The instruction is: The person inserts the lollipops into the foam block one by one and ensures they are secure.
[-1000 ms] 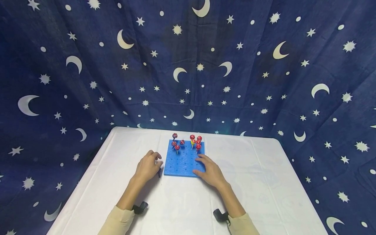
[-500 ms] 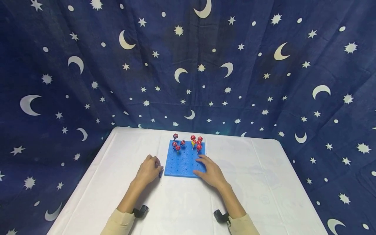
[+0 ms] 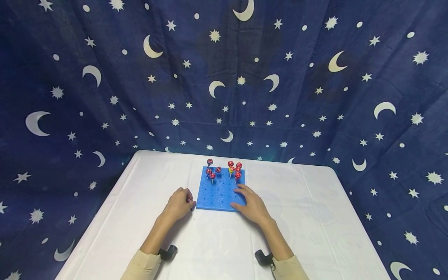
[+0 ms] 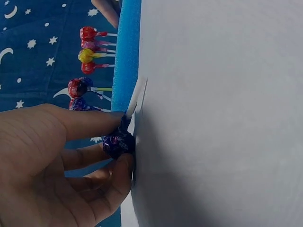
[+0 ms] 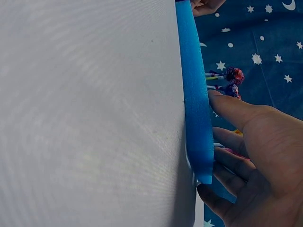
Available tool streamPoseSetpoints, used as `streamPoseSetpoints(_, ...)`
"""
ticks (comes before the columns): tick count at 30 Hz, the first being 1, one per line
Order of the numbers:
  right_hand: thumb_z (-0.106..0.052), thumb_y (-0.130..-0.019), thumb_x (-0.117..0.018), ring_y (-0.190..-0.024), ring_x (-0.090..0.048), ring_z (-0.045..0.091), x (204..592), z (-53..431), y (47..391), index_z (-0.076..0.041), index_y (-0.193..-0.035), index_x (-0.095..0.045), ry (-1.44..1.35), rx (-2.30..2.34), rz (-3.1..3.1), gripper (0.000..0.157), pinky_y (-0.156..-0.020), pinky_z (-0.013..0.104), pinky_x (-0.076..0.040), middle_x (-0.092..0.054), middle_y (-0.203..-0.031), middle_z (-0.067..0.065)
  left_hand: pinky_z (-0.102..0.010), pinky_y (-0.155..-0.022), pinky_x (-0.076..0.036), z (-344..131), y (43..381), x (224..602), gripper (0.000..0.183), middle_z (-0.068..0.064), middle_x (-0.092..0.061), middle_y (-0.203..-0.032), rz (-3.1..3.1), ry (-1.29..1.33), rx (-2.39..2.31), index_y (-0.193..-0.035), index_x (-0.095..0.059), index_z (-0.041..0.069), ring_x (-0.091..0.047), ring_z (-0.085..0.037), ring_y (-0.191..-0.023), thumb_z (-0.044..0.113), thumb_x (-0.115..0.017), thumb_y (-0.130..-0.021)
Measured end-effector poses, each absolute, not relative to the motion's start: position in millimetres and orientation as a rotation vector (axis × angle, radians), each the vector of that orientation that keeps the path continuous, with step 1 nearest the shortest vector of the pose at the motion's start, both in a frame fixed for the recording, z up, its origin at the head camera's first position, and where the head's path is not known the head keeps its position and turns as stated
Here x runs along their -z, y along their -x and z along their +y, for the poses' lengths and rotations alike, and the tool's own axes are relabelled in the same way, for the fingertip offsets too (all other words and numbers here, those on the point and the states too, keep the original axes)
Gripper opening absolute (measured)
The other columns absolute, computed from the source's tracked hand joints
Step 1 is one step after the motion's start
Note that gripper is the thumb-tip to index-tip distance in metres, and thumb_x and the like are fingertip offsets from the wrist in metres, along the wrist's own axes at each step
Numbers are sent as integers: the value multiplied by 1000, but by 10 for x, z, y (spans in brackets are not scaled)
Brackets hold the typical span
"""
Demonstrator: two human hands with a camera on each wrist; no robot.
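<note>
My left hand point(image 3: 179, 204) is just left of the blue foam board point(image 3: 218, 200), low over the table. Between its thumb and fingers it pinches a lollipop in a dark blue wrapper point(image 4: 118, 144). The lollipop's white stick point(image 4: 137, 97) points away from the fingers, close to the tabletop. At the board's right side lies my right hand point(image 3: 253, 206), fingers spread and gently bent, its fingertips on the board's edge and top. Several lollipops stand upright in the board's far part: a dark and red group point(image 3: 212, 176) on the left, a red group with one yellow lollipop point(image 3: 231, 169) on the right.
Rows of small holes cover the near part of the board. A white cloth covers the table point(image 3: 297, 217). Behind and at both sides hangs a dark blue curtain point(image 3: 196, 116) with moons and stars.
My left hand has lowered and closed its fingers on the dark blue lollipop lying beside the board, drawing it slightly right. My right hand has stayed in place on the board.
</note>
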State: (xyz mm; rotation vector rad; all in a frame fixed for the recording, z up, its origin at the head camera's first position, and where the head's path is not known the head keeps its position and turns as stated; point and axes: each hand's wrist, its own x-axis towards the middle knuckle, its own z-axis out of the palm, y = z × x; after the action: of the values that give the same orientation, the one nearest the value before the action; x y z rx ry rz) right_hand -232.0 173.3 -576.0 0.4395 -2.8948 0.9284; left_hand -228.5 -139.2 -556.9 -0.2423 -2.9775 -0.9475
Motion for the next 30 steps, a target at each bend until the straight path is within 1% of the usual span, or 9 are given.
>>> streamPoseSetpoints(9, -44, -92, -80, -147, -45, 34, 5738, 1738, 2308, -17, -141, -66, -473, -954, -2865, 57, -118, 57, -39, -52, -157, 5, -32, -64, -43, -1400, 2309, 5566, 22, 0, -50, -81, -2957, 263, 954, -83, -62, 12, -48, -16, -72, 12, -83, -86)
streamPoseSetpoints(16, -43, -92, -80, -147, -45, 34, 5731, 1746, 2299, -17, -140, -66, -474, -963, -2868, 57, -119, 56, -38, -52, -157, 5, -32, -64, -44, -1403, 2341, 5503, 17, -2, -52, -84, -2965, 231, 984, -89, -66, 8, -50, -17, -72, 13, -82, -88)
streamPoseSetpoints(21, -43, -92, -80, -148, -44, 34, 5732, 1745, 2297, -17, -140, -66, -470, -963, -2871, 57, -119, 56, -38, -51, -157, 5, -32, -65, -45, -1405, 2354, 5459, 16, -3, -53, -85, -2953, 231, 1002, -91, -66, 9, -51, -17, -73, 13, -81, -88)
streamPoseSetpoints(25, -42, -92, -81, -147, -45, 33, 5735, 1742, 2299, -17, -140, -66, -475, -968, -2862, 56, -119, 56, -38, -52, -157, 5, -33, -67, -47, -1405, 2365, 5418, 15, -5, -55, -88, -2922, 237, 1011, -92, -67, 8, -53, -18, -76, 11, -81, -88)
streamPoseSetpoints(30, -43, -92, -80, -148, -44, 33, 5735, 1741, 2308, -18, -141, -65, -474, -967, -2864, 57, -119, 56, -38, -51, -157, 4, -37, -71, -52, -1377, 2389, 5341, 15, -8, -59, -93, -2866, 229, 1019, -95, -68, 7, -60, -20, -80, 10, -81, -88)
